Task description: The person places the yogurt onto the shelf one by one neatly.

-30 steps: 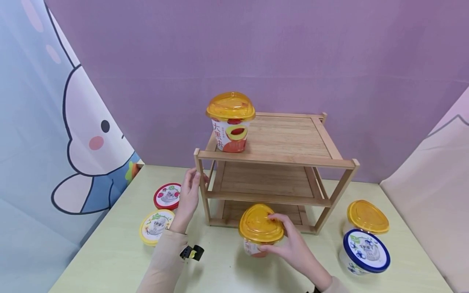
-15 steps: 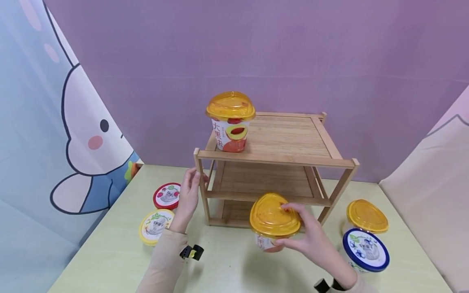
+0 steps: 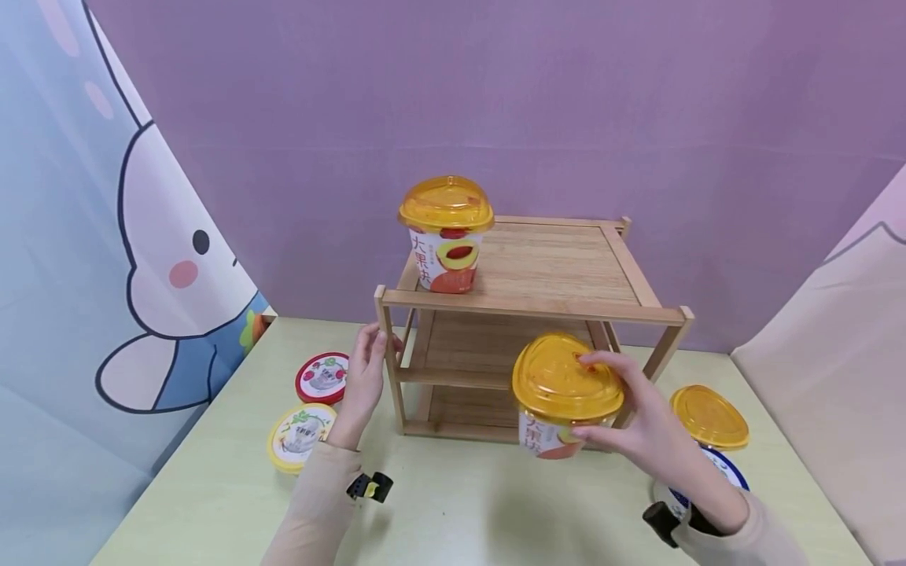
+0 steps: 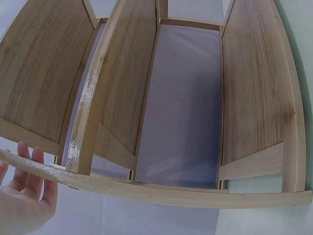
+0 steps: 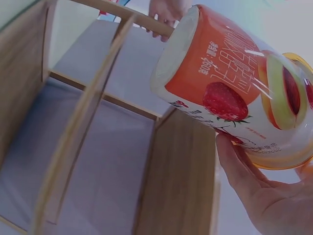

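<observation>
Gripped in right hand (image 3: 640, 417), with thumb and fingers parted by its width: yellow-lidded cup (image 3: 559, 397), right of and below centre in head view. Raised off table (image 3: 432, 511), long axis near upright, just left of palm; in front of rack (image 3: 559, 263), lower in frame than top rail (image 3: 538, 309). Farther from left hand (image 3: 364, 381), loosely curled round left front post (image 3: 396, 393).

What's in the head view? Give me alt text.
A person's right hand holds a yellow-lidded cup above the table, before a wooden rack whose front post the left hand grips. A similar cup stands on the top shelf; four lidded containers flank the rack.
</observation>
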A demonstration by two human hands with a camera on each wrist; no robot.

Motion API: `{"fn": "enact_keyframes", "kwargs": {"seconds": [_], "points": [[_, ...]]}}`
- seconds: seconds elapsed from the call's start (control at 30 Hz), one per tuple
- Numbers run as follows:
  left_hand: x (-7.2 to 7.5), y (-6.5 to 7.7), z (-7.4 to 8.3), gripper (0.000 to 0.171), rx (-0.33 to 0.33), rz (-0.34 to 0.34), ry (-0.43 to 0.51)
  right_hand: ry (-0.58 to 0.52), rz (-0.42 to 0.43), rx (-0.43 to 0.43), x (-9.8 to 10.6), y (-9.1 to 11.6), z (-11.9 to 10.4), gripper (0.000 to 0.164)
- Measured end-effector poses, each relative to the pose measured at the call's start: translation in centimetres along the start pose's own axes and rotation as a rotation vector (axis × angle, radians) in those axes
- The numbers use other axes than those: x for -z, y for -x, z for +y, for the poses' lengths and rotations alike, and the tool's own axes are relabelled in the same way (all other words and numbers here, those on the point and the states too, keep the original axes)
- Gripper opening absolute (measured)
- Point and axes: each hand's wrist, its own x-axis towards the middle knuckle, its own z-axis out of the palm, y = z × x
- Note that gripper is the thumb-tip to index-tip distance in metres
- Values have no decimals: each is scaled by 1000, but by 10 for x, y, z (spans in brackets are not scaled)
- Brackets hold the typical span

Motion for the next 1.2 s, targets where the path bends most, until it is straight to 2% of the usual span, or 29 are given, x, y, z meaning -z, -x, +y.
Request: {"fn": "enact_keyframes", "kwargs": {"seconds": [0.23, 0.43, 0.6, 0.8, 0.93, 1.2], "points": [[0, 0, 0, 31, 0, -6, -1, -18, 32, 40, 19, -12, -9, 78], [0, 0, -1, 28, -23, -6, 14, 32, 40, 103, 36, -23, -14, 79], [-1, 0, -1, 26, -34, -1, 8, 63, 55, 123, 50, -32, -16, 77], [0, -1, -1, 28, -31, 0, 12, 88, 89, 65, 65, -46, -21, 73], [-1, -1, 0, 29, -28, -1, 11, 88, 70, 30, 74, -55, -24, 69], [-1, 0, 0, 25, -20, 2, 2, 74, 37, 12, 90, -72, -25, 62]]}}
